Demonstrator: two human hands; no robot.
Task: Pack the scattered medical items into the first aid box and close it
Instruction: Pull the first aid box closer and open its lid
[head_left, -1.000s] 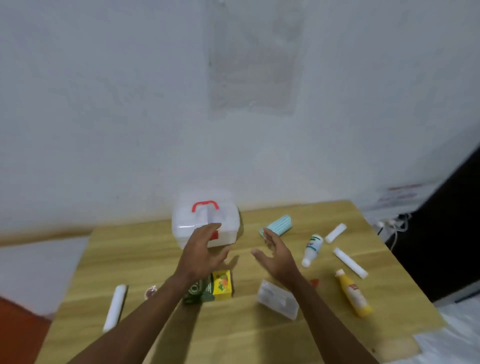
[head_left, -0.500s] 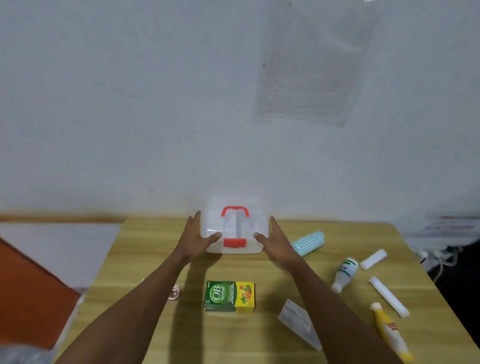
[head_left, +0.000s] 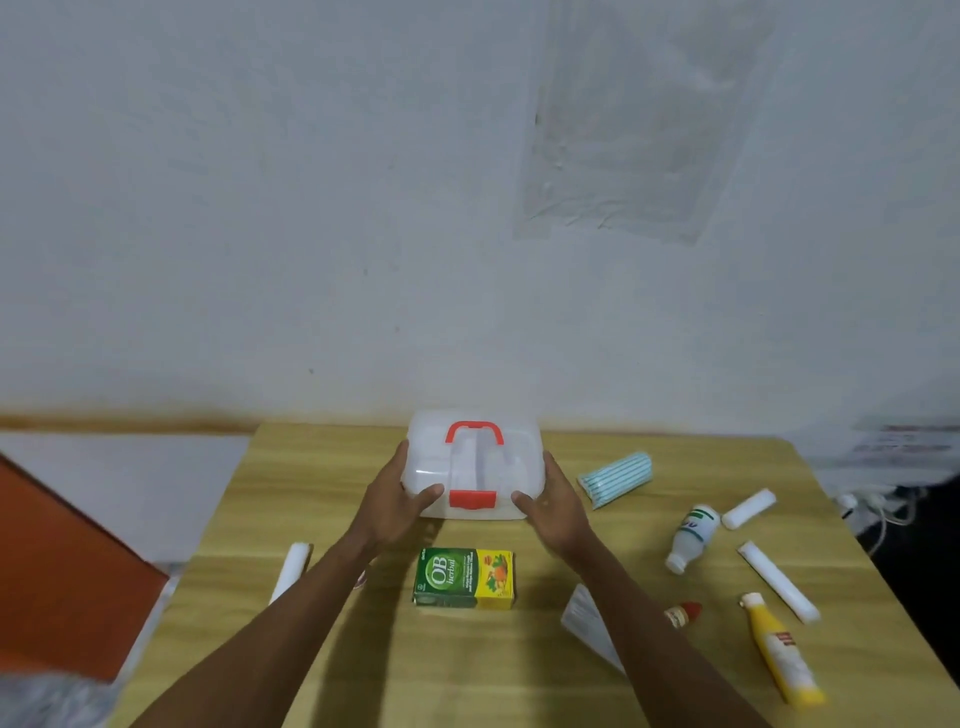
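Nearest us, both forearms ran up from the bottom edge, and our right one hid most of a clear flat packet (head_left: 582, 616) and all but the red cap of a small bottle (head_left: 684, 613). Our left arm covered part of one white roll (head_left: 292, 569) and a small pinkish thing we could not make out. On the worktop (head_left: 363, 670) we counted one green-and-yellow carton (head_left: 464, 578), one yellow tube (head_left: 779, 652), one white bottle (head_left: 693, 536), one striped blue roll (head_left: 615, 477) and three white rolls in all. Farther off, at the worktop's back edge, stood the first aid box (head_left: 475, 470), lid down, red latch facing us. Our left hand (head_left: 397, 501) and right hand (head_left: 558, 506) each had a grip closed on its near corners, thumbs on the front. Half a second earlier they held it likewise, and the box had come slightly nearer since.
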